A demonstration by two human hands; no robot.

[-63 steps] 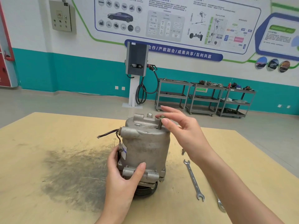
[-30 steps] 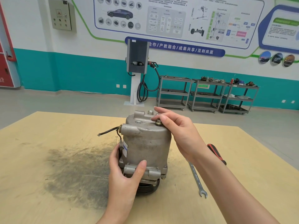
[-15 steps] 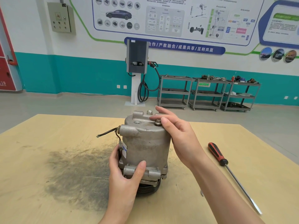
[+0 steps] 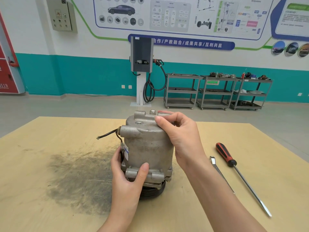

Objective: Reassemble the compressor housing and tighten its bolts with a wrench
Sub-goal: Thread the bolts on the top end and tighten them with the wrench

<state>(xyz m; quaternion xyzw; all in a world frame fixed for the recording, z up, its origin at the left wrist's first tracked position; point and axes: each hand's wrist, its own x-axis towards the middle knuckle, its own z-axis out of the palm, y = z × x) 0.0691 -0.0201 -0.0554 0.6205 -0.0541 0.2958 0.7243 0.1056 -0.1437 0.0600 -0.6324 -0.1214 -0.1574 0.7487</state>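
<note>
- Compressor housing [image 4: 148, 148]: stands upright on the desk [image 4: 50, 206], long axis vertical, black pulley end down, beside a dark smear on the wood.
- Left hand [image 4: 128, 178]: grasps the lower flange, thumb across the front lug, fingers wrapped behind; it steadies the body.
- Right hand [image 4: 182, 136]: set on the top right edge of the housing, thumb and curled fingers pinched together over the spot where a bolt head would sit. The bolt itself is hidden under the fingers, so whether it is gripped cannot be told.
- Governing relation: the wrench [image 4: 220, 173] lies flat on the desk to the right of the housing, just beyond the right forearm, which hides part of it. Its long axis runs away from the viewer, roughly parallel to the red-handled screwdriver [image 4: 234, 166] beside it. The right hand is the nearer; judged so, that hand would fetch the tool while the left keeps hold.
- Writing: a blue and white sticker on the housing's left side is unreadable. The blue wall banner [image 4: 187, 43] reads "合作/产教融合/成果共享/互利共赢". The red panel at far left shows "119".
</note>
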